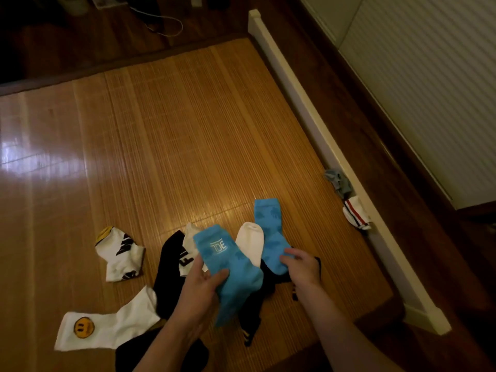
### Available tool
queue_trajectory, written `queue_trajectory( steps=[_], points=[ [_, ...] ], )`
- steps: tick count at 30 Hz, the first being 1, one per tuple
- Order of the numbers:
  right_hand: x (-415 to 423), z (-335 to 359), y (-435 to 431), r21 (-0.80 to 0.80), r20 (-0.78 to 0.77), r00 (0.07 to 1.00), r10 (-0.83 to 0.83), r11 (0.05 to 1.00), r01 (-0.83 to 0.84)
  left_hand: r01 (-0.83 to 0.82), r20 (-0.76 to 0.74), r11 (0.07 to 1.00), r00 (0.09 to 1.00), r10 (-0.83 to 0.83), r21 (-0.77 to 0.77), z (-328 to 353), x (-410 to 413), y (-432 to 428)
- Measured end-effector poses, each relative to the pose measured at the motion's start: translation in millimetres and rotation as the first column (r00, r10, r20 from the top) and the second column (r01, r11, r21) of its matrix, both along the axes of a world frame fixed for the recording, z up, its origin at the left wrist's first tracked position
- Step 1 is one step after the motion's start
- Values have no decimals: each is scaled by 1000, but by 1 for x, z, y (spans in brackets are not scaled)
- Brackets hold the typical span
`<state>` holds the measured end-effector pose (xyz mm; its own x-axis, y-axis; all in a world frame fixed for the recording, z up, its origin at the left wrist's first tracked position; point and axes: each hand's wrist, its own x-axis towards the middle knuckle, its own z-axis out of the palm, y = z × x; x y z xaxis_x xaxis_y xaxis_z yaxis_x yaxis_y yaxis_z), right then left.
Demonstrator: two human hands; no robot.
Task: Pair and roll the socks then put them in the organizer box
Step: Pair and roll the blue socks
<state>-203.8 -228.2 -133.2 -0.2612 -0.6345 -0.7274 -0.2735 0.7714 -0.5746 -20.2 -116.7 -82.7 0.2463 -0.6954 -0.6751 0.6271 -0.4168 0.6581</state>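
Bamboo matting [188, 135] covers the floor under a dim warm light, with a long pale rail [316, 135] along its far right edge. I see my two bare hands low in the view, working over a loose heap of socks.

My left hand [198, 288] pinches one blue sock [228, 275] between thumb and fingers [218, 276], holding it up off the mat with its cuff pointing away. My right hand [300, 267] presses its closed fingers [288, 255] onto the toe end of a second blue sock [271, 234], which lies flat on the mat and runs away from that hand. I judge these two are the matching pair, each held separately so they can be brought together and rolled.

Between the two hands lies a cream sock [252, 242]. Beneath both hands spreads a black sock [169, 269]. Left of the left fingers lie a white patterned sock [120, 253] and, nearer me, a white sock with a yellow smiley face [102, 328]. Well beyond the right fingers, against the rail, sit a grey bundle [338, 181] and a white striped bundle [357, 214], seemingly already rolled.

No organizer box is visible, so I cannot say where it stands.
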Motion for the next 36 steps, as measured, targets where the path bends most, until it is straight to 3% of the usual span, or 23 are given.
queue_trajectory(
  steps=[2,3,6,9,12,14,17,22,27,30,33,36],
  points=[
    [2,6,-8,37,144,975,-166,986,163,58,53,998,997,-60,25,-3,-2,0],
    [4,12,-14,104,275,921,-277,961,258,87,105,994,990,-94,69,-2,-3,-3],
    [6,39,-29,329,613,626,-482,876,352,179,144,967,968,-207,182,3,-9,-13],
    [7,71,-30,249,801,509,-316,948,196,194,-106,948,979,-172,253,19,-20,-27],
    [5,95,-20,92,886,463,-15,985,-143,181,-306,962,945,-113,203,37,-21,-42],
    [1,101,-15,42,885,450,123,940,-339,143,-318,981,943,-95,132,40,-16,-49],
    [-4,105,-12,51,827,506,244,864,-500,52,-280,997,959,-34,56,46,-9,-60],
    [-17,101,-20,45,713,597,369,825,-564,-68,-258,990,966,33,-126,51,7,-70],
    [-13,102,-26,-46,638,661,395,876,-479,-125,-21,983,992,123,-137,54,22,-70],
    [-2,105,-33,-142,590,687,424,892,-429,-21,215,994,976,44,-109,60,27,-65],
    [20,111,-36,-331,460,709,535,844,-422,115,464,990,883,-67,-76,64,28,-59],
    [47,126,-29,-554,268,711,650,708,-438,207,595,976,794,-123,-73,69,25,-57]
  ],
)
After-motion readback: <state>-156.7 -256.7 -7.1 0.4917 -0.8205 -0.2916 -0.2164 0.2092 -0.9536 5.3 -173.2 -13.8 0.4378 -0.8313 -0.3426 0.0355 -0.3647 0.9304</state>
